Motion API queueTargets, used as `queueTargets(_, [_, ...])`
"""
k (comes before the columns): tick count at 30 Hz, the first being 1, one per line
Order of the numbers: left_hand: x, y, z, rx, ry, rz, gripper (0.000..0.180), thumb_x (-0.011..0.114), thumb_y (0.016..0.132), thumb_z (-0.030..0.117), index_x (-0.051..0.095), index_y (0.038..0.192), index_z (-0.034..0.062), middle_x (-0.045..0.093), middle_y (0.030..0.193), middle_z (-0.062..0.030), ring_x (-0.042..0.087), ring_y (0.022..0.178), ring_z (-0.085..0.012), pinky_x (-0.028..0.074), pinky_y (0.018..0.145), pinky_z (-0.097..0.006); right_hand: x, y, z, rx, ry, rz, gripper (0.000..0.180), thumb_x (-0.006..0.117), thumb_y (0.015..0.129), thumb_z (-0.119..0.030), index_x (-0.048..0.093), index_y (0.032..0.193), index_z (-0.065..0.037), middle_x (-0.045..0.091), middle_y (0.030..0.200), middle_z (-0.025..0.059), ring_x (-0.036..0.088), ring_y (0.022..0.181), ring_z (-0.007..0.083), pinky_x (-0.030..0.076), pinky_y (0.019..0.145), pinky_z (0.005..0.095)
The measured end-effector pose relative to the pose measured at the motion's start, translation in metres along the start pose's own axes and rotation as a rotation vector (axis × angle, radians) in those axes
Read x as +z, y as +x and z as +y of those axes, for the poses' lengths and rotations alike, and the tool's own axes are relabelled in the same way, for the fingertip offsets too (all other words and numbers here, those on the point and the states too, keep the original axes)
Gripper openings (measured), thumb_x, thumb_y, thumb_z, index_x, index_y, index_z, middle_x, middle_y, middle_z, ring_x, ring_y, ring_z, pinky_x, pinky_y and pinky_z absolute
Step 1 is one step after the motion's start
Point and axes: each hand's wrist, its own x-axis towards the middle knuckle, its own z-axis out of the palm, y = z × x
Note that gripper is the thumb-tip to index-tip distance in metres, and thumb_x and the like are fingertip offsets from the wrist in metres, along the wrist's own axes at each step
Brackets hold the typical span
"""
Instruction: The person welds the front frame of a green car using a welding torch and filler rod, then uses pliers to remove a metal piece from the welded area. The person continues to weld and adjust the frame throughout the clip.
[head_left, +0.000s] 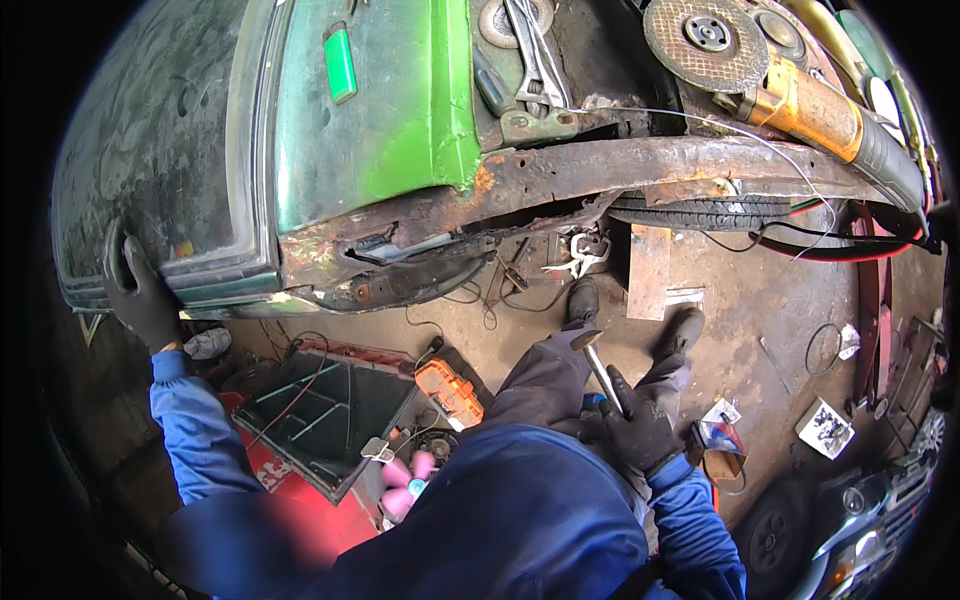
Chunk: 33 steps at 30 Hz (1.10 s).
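In the head view, the left hand (pixel 140 290), in a black glove, was raised high on an outstretched arm in a blue sleeve, pressed against the lower edge of the dusty dark-green car window panel (pixel 160 130). Its fingers were spread and curled over the panel's rim rather than clenched; the fingertips on the far side of the rim could not be made out.

The right hand (pixel 635 425), also in a black glove, was held close to the body above the right thigh, forearm bent up from the lower edge. Its fingers were closed firmly round the handle of a metal-headed hammer (pixel 597 360), whose head pointed up and away towards the two black boots (pixel 630 315) on the concrete floor (pixel 760 300). The lower end of the handle was hidden inside the fist.

Ahead ran the rusted brown steel sill (pixel 640 165) of the car body, with bright green painted bodywork (pixel 400 110) above it. A yellow angle grinder with a grey disc (pixel 760 70) lay at the upper right, its far end cut off by the dark rim. An orange boxy power tool (pixel 448 390) lay beside a dark tray on a red case (pixel 320 415), left of the knees. A blur covered the lower left sleeve.
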Motion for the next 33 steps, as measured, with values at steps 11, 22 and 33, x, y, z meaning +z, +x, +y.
queueTargets(11, [-0.016, -0.181, 0.197, -0.325, -0.136, -0.138, 0.043, 0.06, 0.115, 0.024, 0.067, 0.149, -0.0007, 0.069, 0.151, -0.0152, 0.065, 0.138, -0.0276, 0.047, 0.119, -0.04, -0.101, -0.04, 0.075, -0.238, -0.171, -0.016, 0.064, 0.068, 0.102, -0.022, 0.054, 0.164, -0.01, 0.075, 0.106, 0.0212, 0.075, 0.089, 0.0388, 0.058, 0.084, 0.0484])
queueTargets(22, [0.009, -0.444, 0.515, -1.492, -1.62, -0.826, 0.05, 0.054, 0.119, 0.036, 0.054, 0.157, 0.0032, 0.071, 0.14, -0.0137, 0.066, 0.134, -0.0254, 0.052, 0.116, -0.038, -0.14, -0.045, 0.041, -0.556, -0.422, -0.082, 0.057, 0.075, 0.094, -0.016, 0.066, 0.149, -0.004, 0.076, 0.104, 0.0167, 0.073, 0.089, 0.0352, 0.053, 0.082, 0.0486])
queueTargets(33, [0.024, -0.467, 0.439, -2.006, -1.588, -0.104, 0.039, 0.054, 0.116, 0.033, 0.064, 0.143, 0.0067, 0.076, 0.111, -0.01, 0.077, 0.107, -0.0245, 0.063, 0.093, -0.038, -0.1, 0.038, -0.103, -1.003, -0.542, -0.224, 0.046, 0.064, 0.103, -0.015, 0.063, 0.147, -0.002, 0.062, 0.146, 0.0234, 0.059, 0.131, 0.0454, 0.046, 0.112, 0.0544])
